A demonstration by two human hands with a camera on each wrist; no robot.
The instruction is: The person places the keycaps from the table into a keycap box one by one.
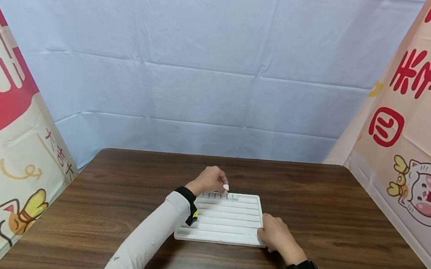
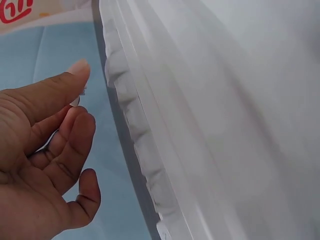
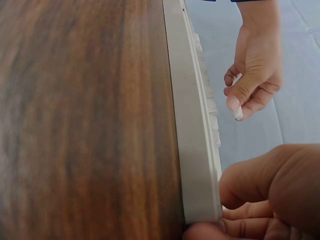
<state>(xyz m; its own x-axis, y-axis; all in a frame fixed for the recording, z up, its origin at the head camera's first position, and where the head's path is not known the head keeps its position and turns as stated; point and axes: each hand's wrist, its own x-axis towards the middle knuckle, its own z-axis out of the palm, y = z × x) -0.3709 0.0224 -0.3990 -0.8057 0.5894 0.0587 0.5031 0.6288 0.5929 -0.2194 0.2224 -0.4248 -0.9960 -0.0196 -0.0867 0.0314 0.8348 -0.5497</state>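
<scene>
A white tray (image 1: 227, 222) with raised crosswise ridges lies flat on the table. Along its far row sit several small white keycap-like pieces (image 1: 235, 197), which also show as a line in the left wrist view. Above that row my left hand (image 1: 211, 180) pinches one white keycap (image 1: 226, 187) between thumb and fingertips, apart from the tray. My right hand (image 1: 277, 234) grips the tray's near right side. In the right wrist view its thumb and fingers are bent around the tray's edge (image 3: 192, 115). Part of the far row is hidden behind my left hand.
The dark wooden table (image 1: 117, 203) extends around the tray. A pale blue cloth (image 1: 204, 86) hangs behind it, and printed cloths (image 1: 408, 168) stand at both sides. My left forearm, in a white sleeve (image 1: 148, 239), crosses over the tray's left side.
</scene>
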